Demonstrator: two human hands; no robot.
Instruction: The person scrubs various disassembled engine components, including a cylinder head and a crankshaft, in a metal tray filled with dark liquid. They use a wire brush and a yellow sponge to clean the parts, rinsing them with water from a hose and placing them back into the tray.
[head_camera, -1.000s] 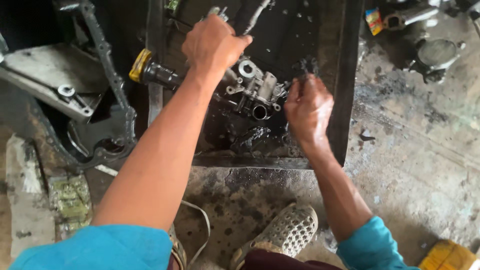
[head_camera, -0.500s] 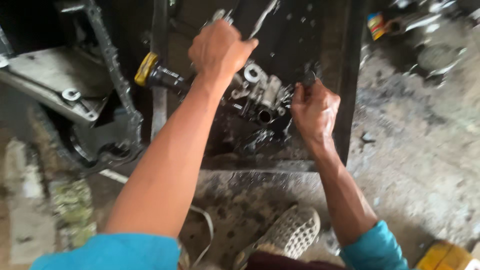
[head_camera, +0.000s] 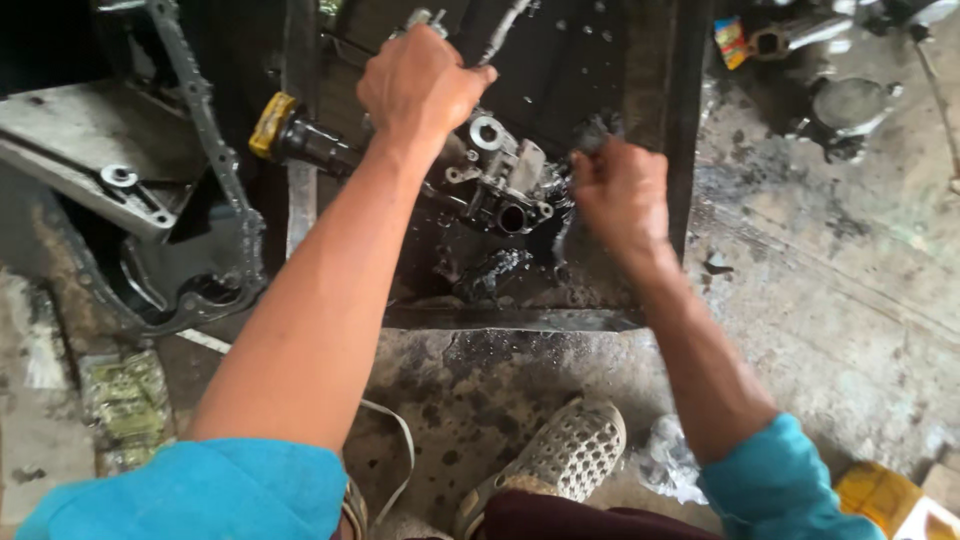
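Oily grey metal engine part (head_camera: 500, 185), w/ round bores & bolt lugs, sits in a shallow black metal tray (head_camera: 680, 150) on the floor, roughly mid-tray, wet w/ dark grime. Left hand (head_camera: 420, 85) is clamped over the part's top-left end, fingers curled down round it, knuckles up. Right hand (head_camera: 620, 195) is just right of the part, fingers closed tight on a small dark brush-like tool (head_camera: 592, 135); only its dark tip shows above the fist, touching or v. near the part's right side – can't tell which.

Sticking out left from under the left wrist: dark cylinder w/ yellow cap (head_camera: 272, 125), lying across the tray's left edge. Further left, large grey cast housing (head_camera: 150, 200) w/ bolt-hole rim, on the floor. Top right, beyond the tray: round metal piece (head_camera: 845, 105) & a small colourful packet (head_camera: 732, 40). Near edge of tray, below: person's perforated grey shoe (head_camera: 560, 455) on stained concrete floor (head_camera: 850, 300). Teal sleeves at both arms. Yellow object (head_camera: 880, 495) at bottom-right corner.
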